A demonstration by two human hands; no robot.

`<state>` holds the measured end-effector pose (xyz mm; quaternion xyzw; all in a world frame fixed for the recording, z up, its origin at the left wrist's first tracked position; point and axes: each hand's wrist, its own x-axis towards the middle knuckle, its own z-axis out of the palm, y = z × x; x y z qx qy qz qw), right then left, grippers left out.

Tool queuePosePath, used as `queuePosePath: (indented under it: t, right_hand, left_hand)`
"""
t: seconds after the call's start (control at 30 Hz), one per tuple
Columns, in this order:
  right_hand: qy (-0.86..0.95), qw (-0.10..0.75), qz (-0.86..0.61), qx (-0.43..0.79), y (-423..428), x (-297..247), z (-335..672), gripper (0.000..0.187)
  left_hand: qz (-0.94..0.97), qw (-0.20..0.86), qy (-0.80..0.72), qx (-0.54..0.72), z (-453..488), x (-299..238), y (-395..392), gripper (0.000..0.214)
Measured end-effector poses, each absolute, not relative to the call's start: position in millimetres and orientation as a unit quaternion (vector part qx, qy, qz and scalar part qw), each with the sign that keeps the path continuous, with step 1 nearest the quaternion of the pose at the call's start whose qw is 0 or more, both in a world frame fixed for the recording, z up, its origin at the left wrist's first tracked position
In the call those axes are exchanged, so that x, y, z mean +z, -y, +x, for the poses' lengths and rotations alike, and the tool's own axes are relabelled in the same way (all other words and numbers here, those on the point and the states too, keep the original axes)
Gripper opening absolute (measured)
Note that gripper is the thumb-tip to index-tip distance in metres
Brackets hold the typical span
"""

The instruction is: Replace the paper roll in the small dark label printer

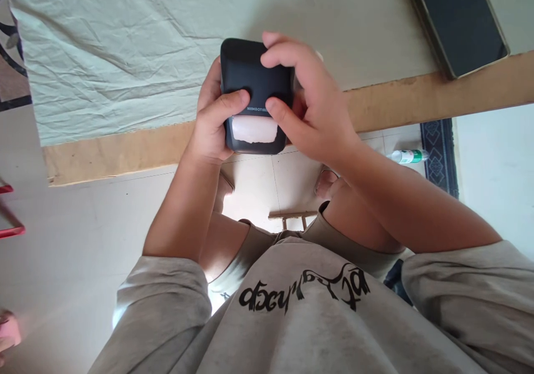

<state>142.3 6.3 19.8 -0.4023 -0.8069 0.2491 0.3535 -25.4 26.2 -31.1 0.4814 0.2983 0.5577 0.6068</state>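
A small black label printer (256, 82) with rounded corners is held up in front of me, over the table's near edge. White paper (255, 128) with a ragged end shows at the printer's near side, below the printed brand name. My left hand (214, 115) grips its left side, thumb lying on the top face and the other fingers behind. On the right side, my right hand (311, 93) holds it with the thumb near the lettering. The index finger of that hand curls over the upper right corner. The printer's underside is hidden.
A dark-screened phone (461, 23) lies at the right of the table near its wooden edge (384, 97). A pale green cloth (117, 57) covers the left part. On the floor are a plastic bottle (409, 156) and a patterned mat (440, 157).
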Motion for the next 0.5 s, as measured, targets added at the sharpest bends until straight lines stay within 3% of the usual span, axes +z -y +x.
queuePosePath:
  t: [0.17, 0.37, 0.5]
  right_hand:
    - [0.813, 0.326, -0.404, 0.265, 8, 22, 153, 0.043]
    - [0.852, 0.276, -0.355, 0.269, 16, 13, 170, 0.033]
    - [0.838, 0.292, -0.371, 0.275, 12, 9, 187, 0.031]
  left_hand:
    - [0.485, 0.595, -0.312, 0.560, -25, -33, -33, 0.034]
    - [0.509, 0.614, -0.320, 0.512, -33, -31, -40, 0.038]
    - [0.509, 0.630, -0.325, 0.489, -30, -23, -39, 0.036]
